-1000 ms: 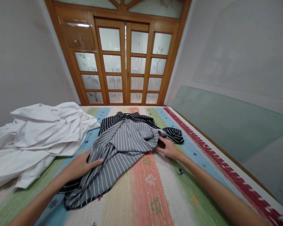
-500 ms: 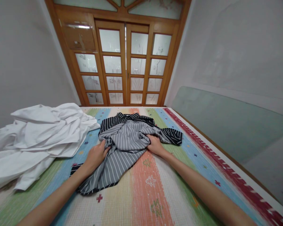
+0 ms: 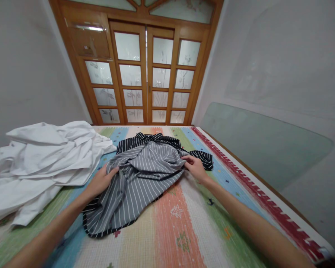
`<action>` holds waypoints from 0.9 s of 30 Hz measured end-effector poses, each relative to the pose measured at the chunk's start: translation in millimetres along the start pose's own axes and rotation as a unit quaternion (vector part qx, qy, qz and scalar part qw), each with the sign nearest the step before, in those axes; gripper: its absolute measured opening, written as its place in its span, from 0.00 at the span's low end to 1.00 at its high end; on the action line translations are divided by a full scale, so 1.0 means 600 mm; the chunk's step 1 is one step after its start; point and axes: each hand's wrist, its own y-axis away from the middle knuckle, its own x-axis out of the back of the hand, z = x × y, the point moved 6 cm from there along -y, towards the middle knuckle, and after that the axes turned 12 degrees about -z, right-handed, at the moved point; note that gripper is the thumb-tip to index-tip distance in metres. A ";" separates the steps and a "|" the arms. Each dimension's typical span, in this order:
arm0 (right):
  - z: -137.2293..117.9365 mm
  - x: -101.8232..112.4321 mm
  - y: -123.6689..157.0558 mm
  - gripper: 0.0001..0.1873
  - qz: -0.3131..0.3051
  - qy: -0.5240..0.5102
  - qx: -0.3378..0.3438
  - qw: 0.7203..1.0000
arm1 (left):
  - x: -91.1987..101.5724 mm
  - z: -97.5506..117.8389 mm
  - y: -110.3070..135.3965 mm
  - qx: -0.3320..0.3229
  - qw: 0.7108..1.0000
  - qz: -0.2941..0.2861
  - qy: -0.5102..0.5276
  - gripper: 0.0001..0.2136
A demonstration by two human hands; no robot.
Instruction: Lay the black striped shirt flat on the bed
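A crumpled striped garment [image 3: 139, 175], grey with white stripes on one side and black on the other, lies in the middle of a colourful striped mat [image 3: 181, 230]. My left hand [image 3: 102, 180] pinches the cloth at its left edge, thumb on top. At the garment's right side my right hand [image 3: 194, 166] grips a fold, fingers closed on the fabric. Both arms reach forward over the mat.
A heap of white cloth [image 3: 41, 160] lies on the mat's left side. Wooden doors with frosted glass panes [image 3: 145, 74] stand behind. A wall with a pale green panel [image 3: 257, 149] runs along the right, close to the mat's red border.
Both hands have shifted outward on the garment, spreading it wider. The cloth's lower part now lies further toward me than half a second ago.
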 end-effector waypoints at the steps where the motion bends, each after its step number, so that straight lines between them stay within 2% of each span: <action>1: -0.007 0.009 0.007 0.13 -0.001 -0.005 -0.005 1.000 | 0.010 0.001 0.004 0.004 1.000 0.000 0.014 0.23; 3: -0.021 0.025 0.019 0.12 -0.006 -0.009 -0.013 1.000 | 0.029 0.006 0.012 0.008 1.000 -0.008 0.017 0.21; 5: -0.038 0.036 0.031 0.12 -0.038 0.001 -0.019 0.999 | 0.047 0.015 0.019 0.002 1.000 -0.018 0.007 0.20; 8: -0.067 0.035 0.053 0.10 -0.154 0.066 -0.027 0.986 | 0.063 0.037 0.030 -0.025 0.999 -0.036 -0.013 0.19; 11: -0.100 0.010 0.088 0.09 -0.299 0.199 -0.005 0.933 | 0.047 0.067 0.047 -0.069 0.993 -0.082 -0.054 0.18; 14: -0.121 -0.019 0.123 0.09 -0.383 0.318 0.029 0.867 | -0.002 0.104 0.081 -0.146 0.970 -0.164 -0.102 0.14; 16: -0.123 -0.029 0.135 0.10 -0.388 0.364 0.035 0.846 | -0.039 0.123 0.110 -0.180 0.947 -0.232 -0.129 0.14; 18: -0.112 -0.027 0.137 0.10 -0.367 0.383 0.019 0.847 | -0.067 0.135 0.135 -0.192 0.926 -0.290 -0.147 0.14; 20: -0.090 -0.014 0.134 0.14 -0.343 0.391 -0.009 0.854 | -0.080 0.142 0.149 -0.194 0.914 -0.325 -0.145 0.13; 23: -0.048 0.023 0.128 0.24 -0.292 0.427 -0.065 0.853 | -0.074 0.141 0.145 -0.187 0.928 -0.305 -0.106 0.14; 27: 0.000 0.071 0.133 0.22 -0.205 0.489 -0.156 0.833 | -0.060 0.102 0.127 -0.120 0.960 -0.229 -0.111 0.17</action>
